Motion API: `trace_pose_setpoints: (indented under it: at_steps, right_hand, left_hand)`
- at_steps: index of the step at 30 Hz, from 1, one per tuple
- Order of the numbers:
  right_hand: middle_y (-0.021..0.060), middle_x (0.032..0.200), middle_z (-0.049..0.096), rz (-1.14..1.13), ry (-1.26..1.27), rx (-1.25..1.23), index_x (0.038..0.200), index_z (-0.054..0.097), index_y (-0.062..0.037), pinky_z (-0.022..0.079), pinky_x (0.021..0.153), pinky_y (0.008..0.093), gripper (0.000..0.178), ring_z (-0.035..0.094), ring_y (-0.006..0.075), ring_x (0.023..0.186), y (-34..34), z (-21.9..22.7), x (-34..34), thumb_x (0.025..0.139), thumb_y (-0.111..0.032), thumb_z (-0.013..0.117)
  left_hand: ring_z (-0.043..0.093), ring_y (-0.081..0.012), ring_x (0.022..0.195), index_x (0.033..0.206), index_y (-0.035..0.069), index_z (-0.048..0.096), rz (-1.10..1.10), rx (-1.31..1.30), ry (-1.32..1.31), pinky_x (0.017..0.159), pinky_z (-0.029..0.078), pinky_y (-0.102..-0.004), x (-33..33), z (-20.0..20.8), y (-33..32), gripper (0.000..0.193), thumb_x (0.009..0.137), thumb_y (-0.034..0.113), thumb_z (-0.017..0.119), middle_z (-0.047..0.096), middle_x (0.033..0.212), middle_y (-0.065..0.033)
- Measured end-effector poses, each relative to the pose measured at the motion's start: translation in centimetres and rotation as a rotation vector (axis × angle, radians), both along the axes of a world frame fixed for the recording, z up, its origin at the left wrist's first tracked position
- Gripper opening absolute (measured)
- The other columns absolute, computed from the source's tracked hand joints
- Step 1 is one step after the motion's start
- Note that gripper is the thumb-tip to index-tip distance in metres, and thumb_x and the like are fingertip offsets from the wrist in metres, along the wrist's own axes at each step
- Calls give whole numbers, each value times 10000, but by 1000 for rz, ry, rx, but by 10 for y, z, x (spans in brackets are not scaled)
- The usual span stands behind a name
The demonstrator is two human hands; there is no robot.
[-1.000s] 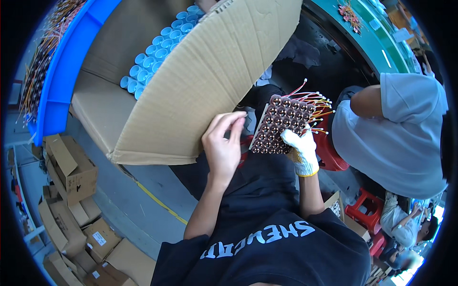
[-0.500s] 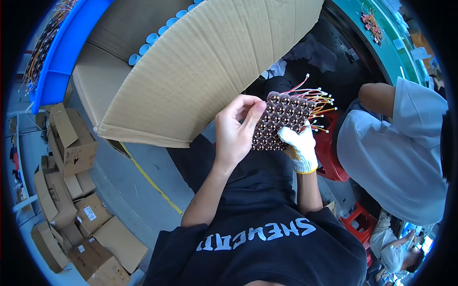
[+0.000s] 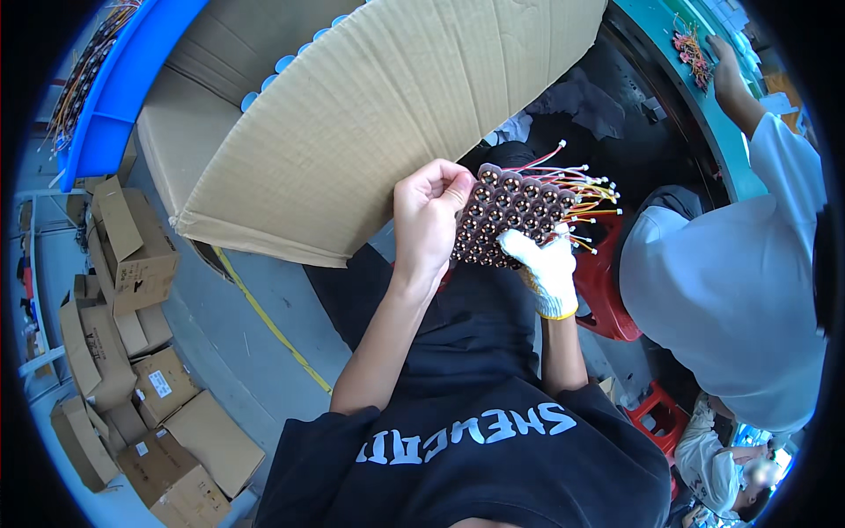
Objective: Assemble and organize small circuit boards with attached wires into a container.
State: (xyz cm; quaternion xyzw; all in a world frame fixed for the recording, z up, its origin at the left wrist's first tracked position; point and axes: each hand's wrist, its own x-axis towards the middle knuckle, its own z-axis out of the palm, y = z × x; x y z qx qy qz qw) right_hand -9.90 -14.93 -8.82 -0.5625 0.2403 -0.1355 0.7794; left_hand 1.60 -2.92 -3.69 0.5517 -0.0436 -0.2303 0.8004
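Note:
A block of many small round cylinders (image 3: 512, 216), with shiny coppery ends in dark brown casings, is held in front of my lap. Red, white and yellow wires (image 3: 591, 195) with small white plugs stick out from its right side. My right hand (image 3: 546, 267), in a white knitted glove with a yellow cuff, grips the block from the lower right, thumb over its face. At the block's upper left edge is my bare left hand (image 3: 429, 220), thumb pressed to curled fingers. Whatever is pinched there is too small to make out.
A big open cardboard carton (image 3: 378, 123) with light blue cups (image 3: 283, 64) stands ahead. Left are a blue bin (image 3: 106, 123) of wired parts and stacked boxes (image 3: 141, 255). A co-worker (image 3: 713, 290) sits at right on a red stool (image 3: 607, 299), beside a green table (image 3: 656, 35).
The block and both hands have shifted slightly left, and the block is tilted a little more. My left fingertips sit farther off its corner. The co-worker's arm now reaches over the green table.

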Motion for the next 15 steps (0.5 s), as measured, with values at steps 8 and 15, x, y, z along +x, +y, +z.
trace_pose_setpoints:
  at_steps: [8, 15]
  right_hand:
    - [38, 996, 684, -88, 19, -131, 1081, 634, -26, 516, 765, 255, 492, 636, 94, 838, 15, 32, 4, 658, -143, 856]
    - [32, 966, 685, -205, 119, -231, 1039, 638, -22, 518, 745, 254, 460, 637, 94, 826, 2, 1, -12, 661, -160, 860]
  left_hand:
    - [524, -38, 647, 797, -13, 621, -52, -12, 48, 615, 416, -186, 6, -4, -4, 128, 909, 8, 562, 598, 716, -2]
    - [518, -26, 656, 805, -18, 617, -101, -12, -208, 611, 425, -186, 7, 8, -2, 171, 935, 84, 577, 608, 729, 0]
